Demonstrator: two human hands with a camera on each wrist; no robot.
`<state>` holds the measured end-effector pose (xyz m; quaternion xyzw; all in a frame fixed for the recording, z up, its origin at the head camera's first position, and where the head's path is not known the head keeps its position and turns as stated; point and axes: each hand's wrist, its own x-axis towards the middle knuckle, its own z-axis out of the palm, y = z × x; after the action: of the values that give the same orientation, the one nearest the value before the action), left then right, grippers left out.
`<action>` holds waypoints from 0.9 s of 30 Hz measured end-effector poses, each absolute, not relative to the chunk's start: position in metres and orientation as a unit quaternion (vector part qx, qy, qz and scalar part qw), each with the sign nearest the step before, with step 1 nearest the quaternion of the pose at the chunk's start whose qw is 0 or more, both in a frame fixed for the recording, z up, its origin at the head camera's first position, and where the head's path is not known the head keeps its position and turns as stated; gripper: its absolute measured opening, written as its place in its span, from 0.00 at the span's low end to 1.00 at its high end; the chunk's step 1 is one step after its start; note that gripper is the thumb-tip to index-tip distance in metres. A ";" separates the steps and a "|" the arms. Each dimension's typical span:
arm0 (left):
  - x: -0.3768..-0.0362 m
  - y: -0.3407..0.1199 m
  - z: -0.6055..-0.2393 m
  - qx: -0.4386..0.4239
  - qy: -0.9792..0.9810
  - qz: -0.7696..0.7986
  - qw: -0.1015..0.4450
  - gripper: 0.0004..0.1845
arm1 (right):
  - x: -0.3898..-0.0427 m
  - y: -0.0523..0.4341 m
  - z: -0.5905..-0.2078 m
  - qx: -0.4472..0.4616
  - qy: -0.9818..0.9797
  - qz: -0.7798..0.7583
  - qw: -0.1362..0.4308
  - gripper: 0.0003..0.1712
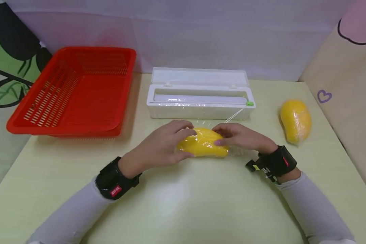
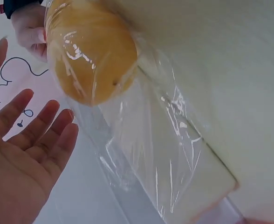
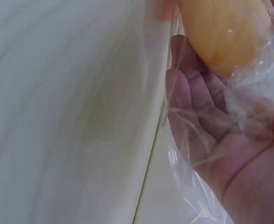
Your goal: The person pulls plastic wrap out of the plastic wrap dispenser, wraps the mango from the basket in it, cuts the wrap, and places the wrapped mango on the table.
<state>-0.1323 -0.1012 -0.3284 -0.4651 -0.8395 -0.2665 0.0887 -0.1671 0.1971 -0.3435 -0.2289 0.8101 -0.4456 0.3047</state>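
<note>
Nothing was gripped by the L hand [image 1: 167, 144], as far as could be seen: its fingers were spread, gently bent about the L end of the mango [image 1: 202, 145], w/ a gap shown in the L wrist view. The R end was held lightly by the R hand [image 1: 242, 137], thumb in front, fingers curled behind, w/ film [image 2: 179, 112] caught across them. The mango was held b/w the hands, in front of the box; whether its wt. was borne by the table [image 1: 183, 210] couldn't be told.

Wt. was judged light to mod., the body firm, prob. bruisable if real. Smooth, film-covered sides were expected to be slippery; the film itself was judged thin, clingy & easily torn. Best hold: round the thick middle, both palms, light pressure, w/ loose film edges pinched by fingertips.

Beyond, the box [image 1: 183, 112] was set w/ lid raised, roll [image 1: 198, 99] inside, green tab [image 1: 249, 103] at its R end. A 2nd mango [image 1: 297, 120], apparently wrapped, was placed far R; the red basket [image 1: 67, 130], far L.
</note>
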 end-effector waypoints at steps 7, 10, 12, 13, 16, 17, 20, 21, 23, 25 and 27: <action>-0.133 -0.093 -0.343 -0.465 -0.852 -0.227 0.079 0.35 | -0.168 0.198 -0.344 -0.218 0.809 -0.450 0.309 0.24; -0.134 -0.094 -0.347 -0.461 -0.856 -0.218 0.083 0.39 | -0.169 0.197 -0.342 -0.212 0.814 -0.445 0.308 0.24; -0.134 -0.094 -0.348 -0.455 -0.861 -0.211 0.079 0.42 | -0.169 0.196 -0.340 -0.206 0.815 -0.443 0.311 0.24; -0.134 -0.094 -0.348 -0.453 -0.864 -0.207 0.077 0.43 | -0.169 0.196 -0.340 -0.201 0.816 -0.444 0.312 0.24; -0.135 -0.093 -0.349 -0.445 -0.871 -0.194 0.077 0.46 | -0.169 0.196 -0.337 -0.188 0.817 -0.446 0.314 0.27; -0.135 -0.093 -0.348 -0.441 -0.874 -0.191 0.076 0.47 | -0.169 0.196 -0.336 -0.183 0.817 -0.446 0.316 0.27; -0.137 -0.092 -0.348 -0.429 -0.880 -0.190 0.074 0.48 | -0.168 0.196 -0.333 -0.166 0.815 -0.456 0.318 0.28; -0.137 -0.091 -0.348 -0.424 -0.882 -0.194 0.073 0.47 | -0.167 0.196 -0.332 -0.165 0.815 -0.457 0.317 0.28; -0.139 -0.090 -0.349 -0.415 -0.883 -0.210 0.069 0.44 | -0.166 0.196 -0.330 -0.160 0.814 -0.461 0.314 0.26; -0.140 -0.090 -0.349 -0.408 -0.882 -0.228 0.064 0.42 | -0.166 0.196 -0.330 -0.161 0.816 -0.461 0.310 0.25; -0.141 -0.090 -0.349 -0.405 -0.879 -0.244 0.060 0.40 | -0.166 0.196 -0.329 -0.165 0.819 -0.458 0.303 0.23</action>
<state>-0.1414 -0.0901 -0.3486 -0.4046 -0.8793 -0.2437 0.0600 -0.1664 0.1964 -0.3292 -0.1653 0.8194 -0.4576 0.3031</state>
